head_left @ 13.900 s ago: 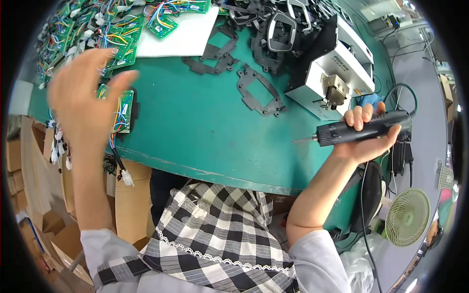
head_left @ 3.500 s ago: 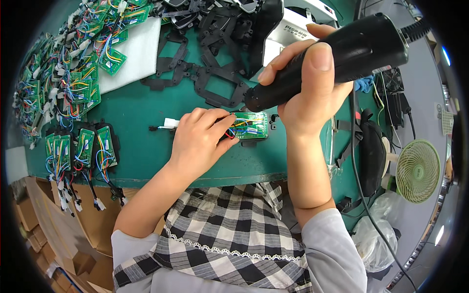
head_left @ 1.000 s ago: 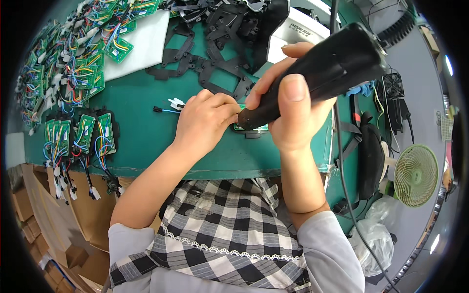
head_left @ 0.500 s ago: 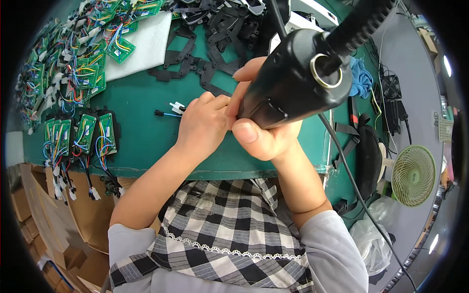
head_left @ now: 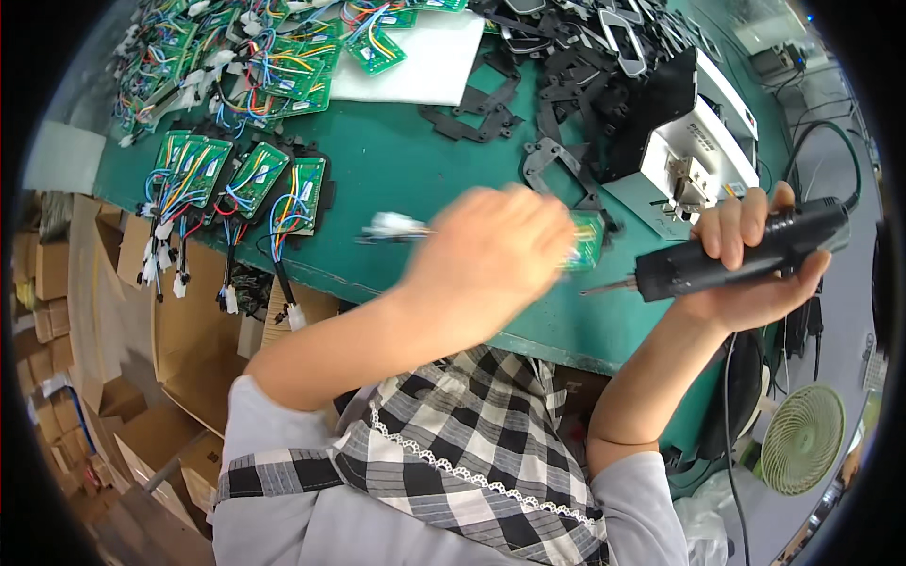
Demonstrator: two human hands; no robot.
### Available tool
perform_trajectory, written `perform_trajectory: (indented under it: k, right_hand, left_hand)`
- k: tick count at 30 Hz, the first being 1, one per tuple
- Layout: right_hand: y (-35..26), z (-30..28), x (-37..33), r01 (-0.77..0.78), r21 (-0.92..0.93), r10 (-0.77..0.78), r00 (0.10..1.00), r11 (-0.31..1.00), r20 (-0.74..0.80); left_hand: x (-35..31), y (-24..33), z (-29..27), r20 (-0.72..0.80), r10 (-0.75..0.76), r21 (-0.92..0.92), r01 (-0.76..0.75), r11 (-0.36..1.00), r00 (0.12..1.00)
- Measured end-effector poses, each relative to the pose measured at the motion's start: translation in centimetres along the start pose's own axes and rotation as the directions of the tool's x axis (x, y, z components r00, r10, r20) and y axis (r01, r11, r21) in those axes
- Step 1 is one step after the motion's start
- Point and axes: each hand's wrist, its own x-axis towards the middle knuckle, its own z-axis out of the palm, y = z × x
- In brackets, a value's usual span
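Observation:
My left hand (head_left: 495, 255), blurred by motion, is closed over a green circuit board (head_left: 589, 241), whose end shows past the fingers. Wires with white connectors (head_left: 394, 226) stick out on the wrist side of that hand. Its fingertips are partly smeared. To the right, my right hand (head_left: 750, 304) wraps round a black electric screwdriver (head_left: 694, 269). The tool lies nearly level, its thin bit (head_left: 609, 286) pointing left, just below the board and apart from it. A black plastic frame (head_left: 557, 170) lies beyond the left hand.
A white box with a metal mechanism (head_left: 689, 184) stands behind the screwdriver. More black frames (head_left: 486, 108) lie at the back. Wired circuit boards (head_left: 302, 193) line the left edge, others piled beyond near a white foam sheet (head_left: 429, 61). A green fan (head_left: 802, 439) is at right.
The screwdriver has gone from upright close by my left hand to nearly level at the right. My left hand has moved right, and the board's end now shows. The view has shifted too.

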Motion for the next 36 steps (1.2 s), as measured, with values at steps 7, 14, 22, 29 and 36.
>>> perform_trajectory:
  k: [7,14,22,29,36]
  right_hand:
    - [-1.8,-3.9,-0.9,-0.005,0.022,0.007,0.997,1.000,-0.077]
    - [-0.5,-5.8,-1.8,0.048,0.054,-0.047,0.999,0.997,-0.007]
    - [0.0,-7.4,-3.0,-0.068,0.199,0.027,0.979,0.978,0.202]
    - [-1.0,-6.6,-3.0,0.035,0.293,-0.063,0.994,0.955,0.087]
    - [-0.9,-7.1,-2.9,0.021,0.254,-0.053,0.992,0.967,0.118]
  left_hand:
    - [-11.6,-10.7,-10.6,-0.135,-0.700,0.427,0.679,0.598,0.702]
    - [-3.7,-5.2,-8.6,-0.172,-0.321,0.312,0.361,0.879,0.931]
    - [8.0,-5.6,3.4,0.094,0.199,0.131,-0.211,0.969,0.975]
    - [3.6,-0.2,4.1,0.224,0.056,0.054,-0.069,0.996,0.973]
    - [5.8,-4.3,-0.6,0.300,-0.025,0.101,-0.006,0.995,0.954]
